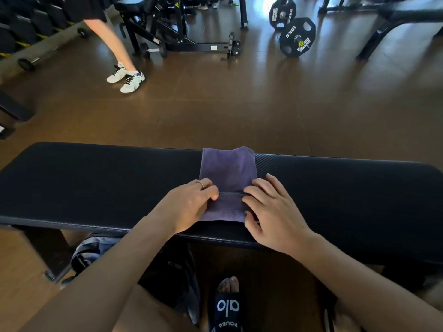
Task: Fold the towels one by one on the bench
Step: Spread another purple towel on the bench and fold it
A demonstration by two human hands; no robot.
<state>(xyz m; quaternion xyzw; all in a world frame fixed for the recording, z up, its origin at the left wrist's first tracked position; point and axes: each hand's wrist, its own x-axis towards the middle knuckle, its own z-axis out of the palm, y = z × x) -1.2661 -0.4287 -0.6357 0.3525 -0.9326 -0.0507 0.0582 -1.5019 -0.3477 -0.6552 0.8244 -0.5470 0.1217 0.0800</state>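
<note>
A purple towel (227,171) lies as a narrow strip across the black padded bench (96,183), and its far end reaches the bench's back edge. Its near part is folded over, with the flap's edge running across the strip's middle. My left hand (191,204), a ring on one finger, pinches the flap's left corner with curled fingers. My right hand (273,212) holds the flap's right side, fingers on top and thumb against the towel's edge.
A dark bag (96,252) lies on the floor under the bench by my sandalled foot (227,305). Another person's legs (119,56) stand at the far left. Weight plates (297,37), a dumbbell (153,50) and gym machines line the back.
</note>
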